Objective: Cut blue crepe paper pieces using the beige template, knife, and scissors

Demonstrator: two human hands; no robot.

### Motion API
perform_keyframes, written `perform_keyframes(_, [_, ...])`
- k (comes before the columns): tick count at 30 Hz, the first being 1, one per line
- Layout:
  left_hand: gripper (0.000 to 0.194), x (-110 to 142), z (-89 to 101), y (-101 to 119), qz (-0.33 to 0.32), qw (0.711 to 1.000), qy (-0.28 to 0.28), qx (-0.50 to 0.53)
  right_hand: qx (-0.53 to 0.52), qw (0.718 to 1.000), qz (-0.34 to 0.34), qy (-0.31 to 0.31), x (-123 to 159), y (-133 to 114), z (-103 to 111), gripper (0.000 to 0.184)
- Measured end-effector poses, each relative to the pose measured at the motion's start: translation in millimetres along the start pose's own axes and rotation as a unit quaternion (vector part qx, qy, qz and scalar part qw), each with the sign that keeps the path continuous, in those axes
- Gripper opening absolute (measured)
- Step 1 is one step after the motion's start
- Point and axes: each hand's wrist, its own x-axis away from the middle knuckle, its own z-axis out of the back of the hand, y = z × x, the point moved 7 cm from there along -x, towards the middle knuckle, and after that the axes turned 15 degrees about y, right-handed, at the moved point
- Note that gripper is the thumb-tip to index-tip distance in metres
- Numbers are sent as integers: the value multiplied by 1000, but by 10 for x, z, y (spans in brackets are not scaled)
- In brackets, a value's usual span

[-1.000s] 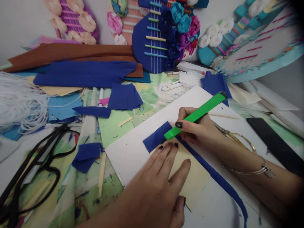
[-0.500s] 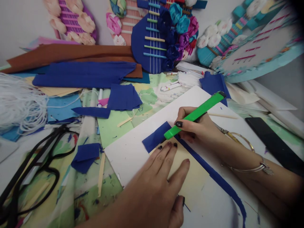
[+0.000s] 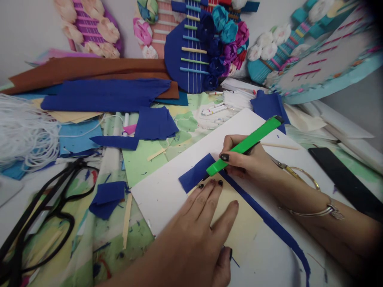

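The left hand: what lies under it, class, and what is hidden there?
Under the left hand is a cream sheet, on a white board. Anything else the hand covers cannot be seen.

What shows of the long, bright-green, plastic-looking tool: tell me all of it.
The long, bright-green, plastic-looking tool is straight, narrow and flat-sided, with a black end piece at its upper end. The dark-nailed right hand holds it slanted, much like a pen. Its lower green end sits over the edge of a dark-blue, rectangular, paper-like piece; whether the tip touches it, or a blade is out, cannot be told.
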Motion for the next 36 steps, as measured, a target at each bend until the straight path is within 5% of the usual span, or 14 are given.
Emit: perform_keyframes(36, [65,8,25,8,-10,1000,12,-14,17,999,33,-2,-39,-48,78,22])
